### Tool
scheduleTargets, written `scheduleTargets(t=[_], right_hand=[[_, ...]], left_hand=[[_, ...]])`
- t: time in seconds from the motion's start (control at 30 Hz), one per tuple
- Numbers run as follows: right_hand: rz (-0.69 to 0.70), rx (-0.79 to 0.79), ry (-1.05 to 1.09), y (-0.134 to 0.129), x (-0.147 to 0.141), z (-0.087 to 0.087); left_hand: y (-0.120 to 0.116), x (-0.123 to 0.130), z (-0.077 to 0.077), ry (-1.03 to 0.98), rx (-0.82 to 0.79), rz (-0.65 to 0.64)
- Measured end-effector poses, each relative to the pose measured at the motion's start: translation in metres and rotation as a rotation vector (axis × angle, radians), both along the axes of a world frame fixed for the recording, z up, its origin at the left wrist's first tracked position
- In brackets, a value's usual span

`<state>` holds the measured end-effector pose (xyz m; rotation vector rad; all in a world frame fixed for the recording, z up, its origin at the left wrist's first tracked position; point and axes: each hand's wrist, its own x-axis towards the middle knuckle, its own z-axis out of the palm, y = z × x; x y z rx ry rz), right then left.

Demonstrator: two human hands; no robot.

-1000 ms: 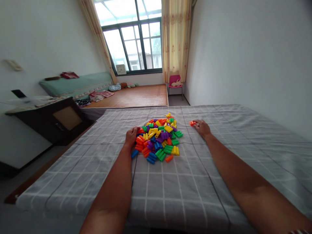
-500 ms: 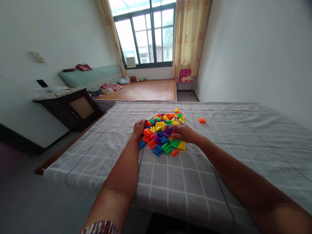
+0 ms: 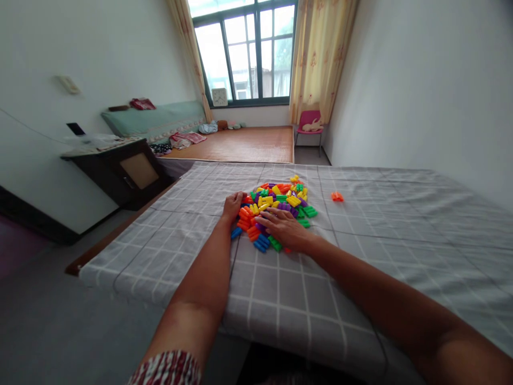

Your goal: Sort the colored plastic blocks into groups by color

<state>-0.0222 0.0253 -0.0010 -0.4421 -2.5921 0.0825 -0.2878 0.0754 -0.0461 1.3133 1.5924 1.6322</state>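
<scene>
A heap of small plastic building blocks (image 3: 265,201) in orange, yellow, green, blue and purple lies on the checked grey cloth. At the heap's left edge, my left hand (image 3: 233,205) has its fingers curled together against the red and orange pieces. What it holds, if anything, is hidden. My right hand (image 3: 286,230) lies palm down across the heap's front right part, fingers stretched out and covering several blocks. Green blocks (image 3: 310,212) show just beyond its knuckles. A blue block (image 3: 236,233) sits at the near left edge, below my left wrist.
A lone orange block (image 3: 337,197) lies apart to the right on the checked cloth (image 3: 380,214). Behind the table stand a bed with a brown mat (image 3: 256,143) and a pink chair (image 3: 310,122). A dark cabinet (image 3: 136,168) is at the left.
My right hand has moved left and nearer over the heap, its fingers now flatter. Green blocks show farther right, beyond it. My left hand stays at the heap's left edge. The view has shifted slightly.
</scene>
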Motion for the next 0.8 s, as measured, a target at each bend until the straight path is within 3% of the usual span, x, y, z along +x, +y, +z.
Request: scheduleTargets(t=[0.3,0.5,0.67,0.8], right_hand=[[0.122,-0.053,0.001,-0.006,-0.005,0.004],[0.185,-0.328,0.165,-0.01,0.001,0.011],[0.034,-0.565,0.421,0.013,0.006,0.008],[-0.169,-0.678,0.574,0.066,0.035,0.004]], left_hand=[[-0.005,0.003,0.007,0.003,-0.02,0.022],[-0.007,0.004,0.009,0.004,-0.013,0.021],[-0.007,0.004,0.01,0.007,-0.013,0.014],[-0.008,0.005,0.012,0.015,-0.03,0.021]])
